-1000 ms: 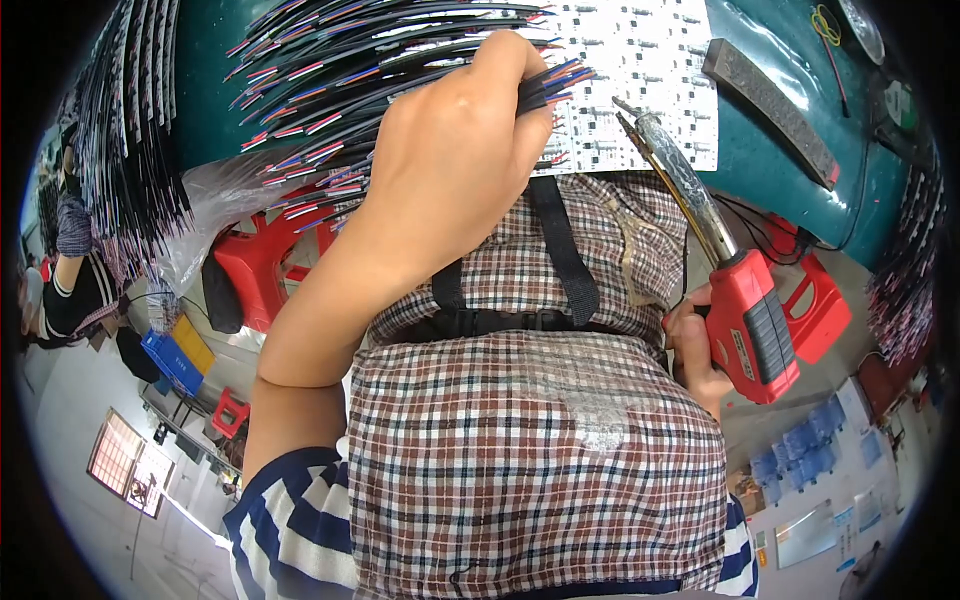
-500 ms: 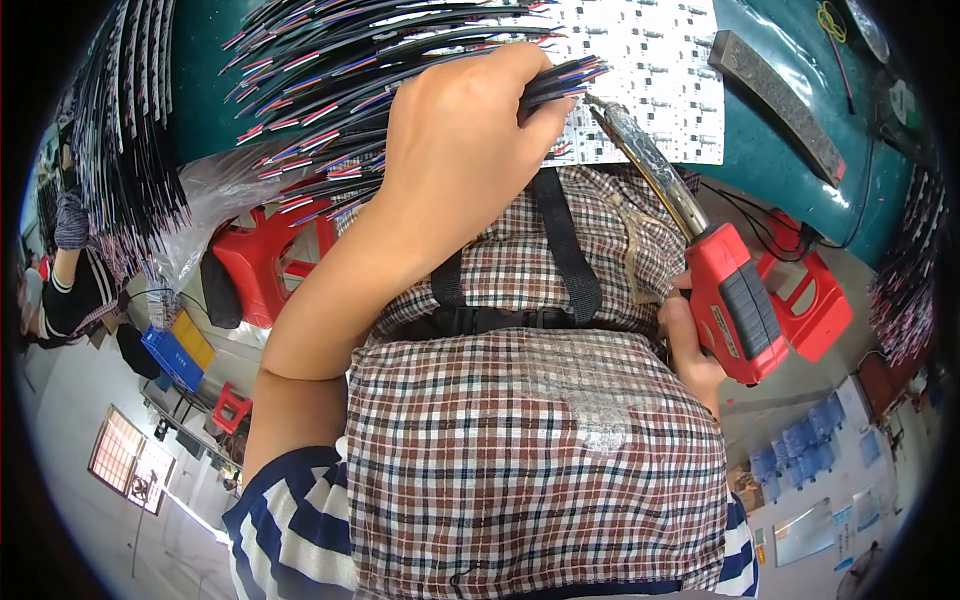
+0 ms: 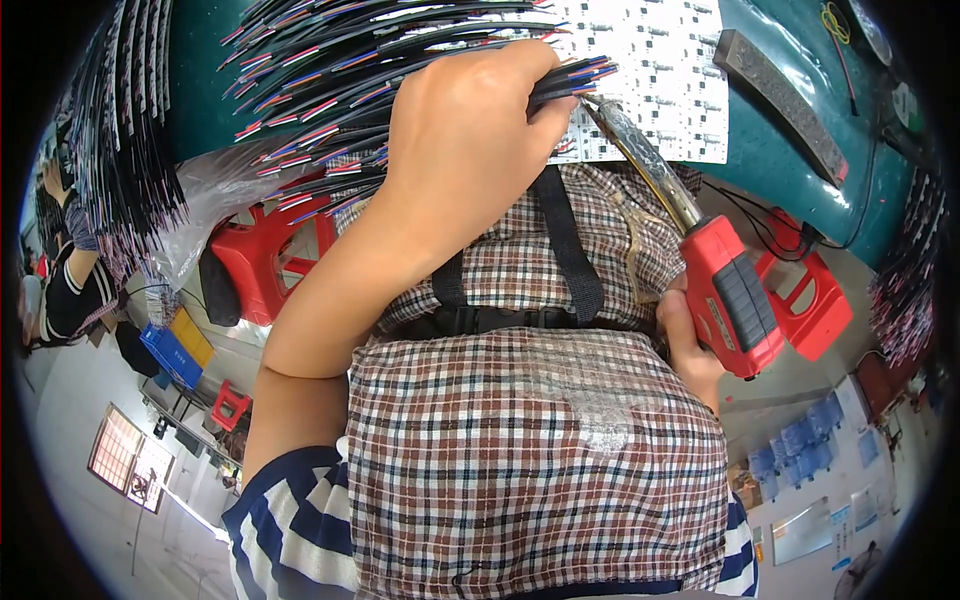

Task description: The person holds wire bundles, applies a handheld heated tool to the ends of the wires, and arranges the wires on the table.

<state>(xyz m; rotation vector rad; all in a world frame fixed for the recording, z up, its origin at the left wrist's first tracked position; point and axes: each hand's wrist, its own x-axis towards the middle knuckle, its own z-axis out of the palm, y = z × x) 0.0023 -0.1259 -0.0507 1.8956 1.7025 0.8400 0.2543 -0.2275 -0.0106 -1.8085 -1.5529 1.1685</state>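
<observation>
We pinch black multicore cables (image 3: 568,81) in our closed left hand (image 3: 478,122) and curl our right hand (image 3: 686,338) around a red soldering gun (image 3: 738,300), tip (image 3: 594,106) near them.

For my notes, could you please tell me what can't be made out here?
Head view:
Black cables: gripped part hidden by the left hand.
Grip of the right hand: mostly hidden by the red soldering iron.
Circuit sheet: cut off by the top edge.
</observation>
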